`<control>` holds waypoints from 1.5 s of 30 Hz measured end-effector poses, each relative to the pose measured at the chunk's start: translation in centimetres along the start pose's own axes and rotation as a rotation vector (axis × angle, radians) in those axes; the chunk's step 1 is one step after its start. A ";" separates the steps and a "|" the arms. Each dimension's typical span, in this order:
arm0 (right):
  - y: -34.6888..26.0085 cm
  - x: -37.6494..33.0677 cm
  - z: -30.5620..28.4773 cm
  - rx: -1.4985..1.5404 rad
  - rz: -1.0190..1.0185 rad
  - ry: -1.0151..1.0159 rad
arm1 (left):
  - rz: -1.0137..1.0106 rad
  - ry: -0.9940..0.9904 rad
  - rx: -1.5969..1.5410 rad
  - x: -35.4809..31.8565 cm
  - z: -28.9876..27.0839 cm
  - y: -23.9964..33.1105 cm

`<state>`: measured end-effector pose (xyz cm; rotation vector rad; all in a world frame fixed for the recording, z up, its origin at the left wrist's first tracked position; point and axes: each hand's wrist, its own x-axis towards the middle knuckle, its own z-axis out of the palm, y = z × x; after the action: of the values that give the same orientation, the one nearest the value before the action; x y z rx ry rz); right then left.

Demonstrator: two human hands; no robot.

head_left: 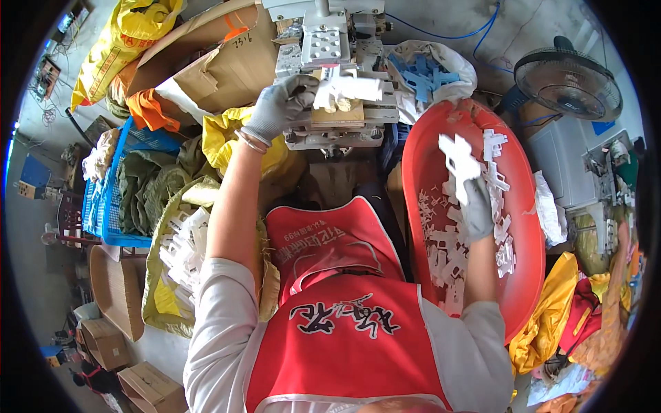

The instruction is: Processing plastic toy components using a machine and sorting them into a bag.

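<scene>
My left hand (284,104), in a grey work glove, grips a white plastic part (348,89) lying on the wooden block of a small metal press machine (330,48). My right hand (476,199), also gloved, holds another white plastic part (458,162) raised above a large red basin (416,165). Several more white plastic parts (447,255) lie piled inside that basin. I wear a red apron (344,323) over a white shirt.
A yellow sack (180,251) at my left holds several white parts. Behind it stand a blue crate (103,206) of green cloth and a cardboard box (227,65). A bag of blue plastic parts (427,72) and an electric fan (568,82) sit at the back right.
</scene>
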<state>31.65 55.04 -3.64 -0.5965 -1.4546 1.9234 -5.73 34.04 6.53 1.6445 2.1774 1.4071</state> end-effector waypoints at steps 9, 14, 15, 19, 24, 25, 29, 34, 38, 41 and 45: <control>-4.1 10.3 13.3 -0.685 -0.598 -0.325 | 0.049 0.252 0.168 -6.2 -2.2 0.7; -4.4 12.6 18.6 -1.117 -0.743 -0.464 | -0.152 0.379 0.187 -13.6 -4.8 0.1; -4.6 12.9 18.8 -1.192 -0.784 -0.481 | -0.199 0.411 0.124 -14.8 -5.1 -0.1; -4.9 14.1 18.1 -1.392 -0.906 -0.538 | -0.308 0.432 0.116 -18.3 -6.1 -0.4; -5.5 12.2 20.0 -1.411 -0.806 -0.679 | -0.313 0.456 0.043 -19.0 -4.8 0.2; -5.4 12.1 20.0 -1.448 -0.853 -0.668 | -0.296 0.447 0.065 -18.9 -4.6 0.2; -4.2 12.5 18.7 -1.346 -0.888 -0.595 | -0.195 0.462 0.044 -19.0 -4.2 0.3; -1.3 7.1 8.8 -1.011 -0.880 -0.289 | -0.402 0.495 0.454 -24.9 -8.4 -0.1; 7.4 -1.9 -7.7 -1.033 -0.036 -0.039 | -0.264 0.554 0.685 -31.0 -11.9 0.0; 18.0 -15.6 -24.1 -1.241 0.070 0.269 | -0.484 0.551 0.736 -33.3 -13.5 -2.5; 18.1 -21.6 -19.9 -0.935 0.867 0.321 | -0.454 0.709 0.456 -33.0 -13.4 -1.9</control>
<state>56.26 49.46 -27.19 -2.1268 -2.0123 1.4182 -0.42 -0.27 -1.53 0.6355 3.1745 1.5752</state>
